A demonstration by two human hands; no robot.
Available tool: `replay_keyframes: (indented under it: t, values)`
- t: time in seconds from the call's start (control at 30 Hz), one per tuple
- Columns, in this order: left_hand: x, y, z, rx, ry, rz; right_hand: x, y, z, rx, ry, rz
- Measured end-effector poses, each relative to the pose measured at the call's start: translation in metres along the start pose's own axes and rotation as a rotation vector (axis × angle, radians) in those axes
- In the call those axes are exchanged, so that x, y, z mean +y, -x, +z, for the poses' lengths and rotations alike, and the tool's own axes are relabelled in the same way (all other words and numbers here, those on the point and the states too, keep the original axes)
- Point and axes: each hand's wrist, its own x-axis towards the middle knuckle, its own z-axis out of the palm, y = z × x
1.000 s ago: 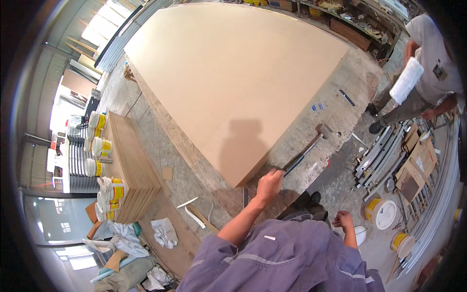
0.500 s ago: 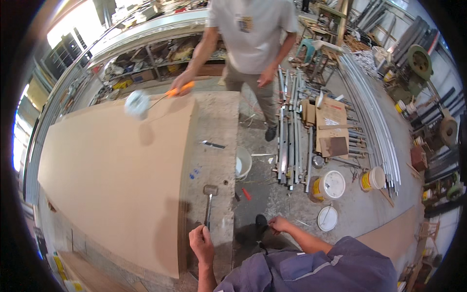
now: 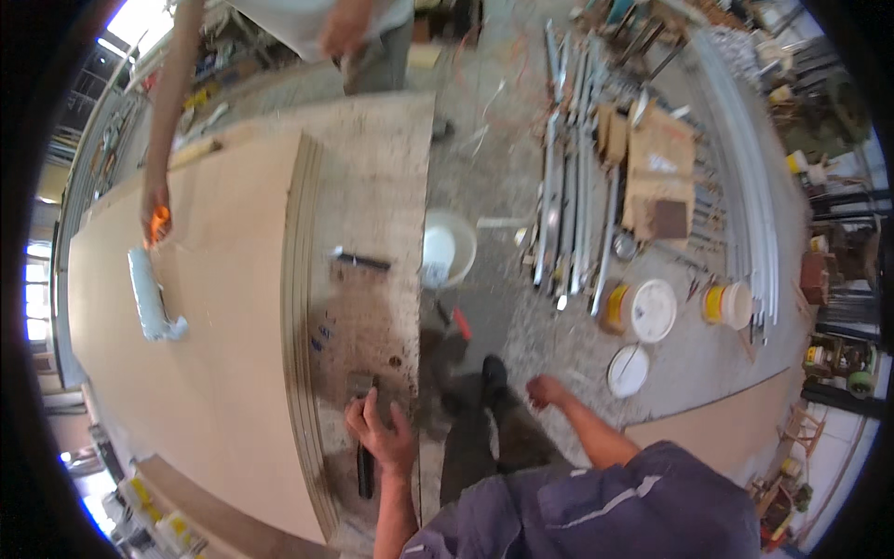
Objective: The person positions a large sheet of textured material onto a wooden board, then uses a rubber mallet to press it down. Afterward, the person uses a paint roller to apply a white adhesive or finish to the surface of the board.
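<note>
Hammer [image 3: 364, 447] lies flat on the bare rough strip of the counter [image 3: 372, 186], head away from the person, handle toward them, just beside the edge of the stacked boards [image 3: 214, 307]. Left hand [image 3: 380, 430] rests on top of it, fingers spread over the handle and lying loose rather than clamped round it. Right hand [image 3: 544, 391] hangs free over the floor, fingers loosely curled, holding nothing. As far as progress can be judged, the hammer looks set down or just being picked up; no nail or struck work shows near it. A second person stands at the far end of the counter, one hand [image 3: 155, 216] on an orange-handled paint roller [image 3: 151, 296] lying on the top board; no clear wet patch can be made out. Count: one hammer, one roller, one small dark tool [image 3: 361, 261] on the counter, one white bucket [image 3: 447, 248] beside its edge, two yellow tubs [image 3: 726, 304], two white lids [image 3: 654, 311] on the floor, one bundle of metal rails [image 3: 568, 205].
</note>
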Motion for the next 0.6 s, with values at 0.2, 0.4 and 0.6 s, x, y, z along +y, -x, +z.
replay_keyframes:
  t: [0.2, 0.4, 0.6]
  values:
    - [-0.02, 0.013, 0.033, 0.067, -0.232, -0.063, -0.037, -0.115, -0.037, 0.116, 0.208, -0.063]
    - [-0.033, 0.025, 0.052, 0.17, -0.299, -0.21, -0.118, -0.228, -0.045, 0.379, 0.672, -0.235]
    - [-0.041, 0.029, 0.055, 0.19, -0.485, -0.229, -0.155, -0.314, -0.007, 0.332, 0.625, -0.236]
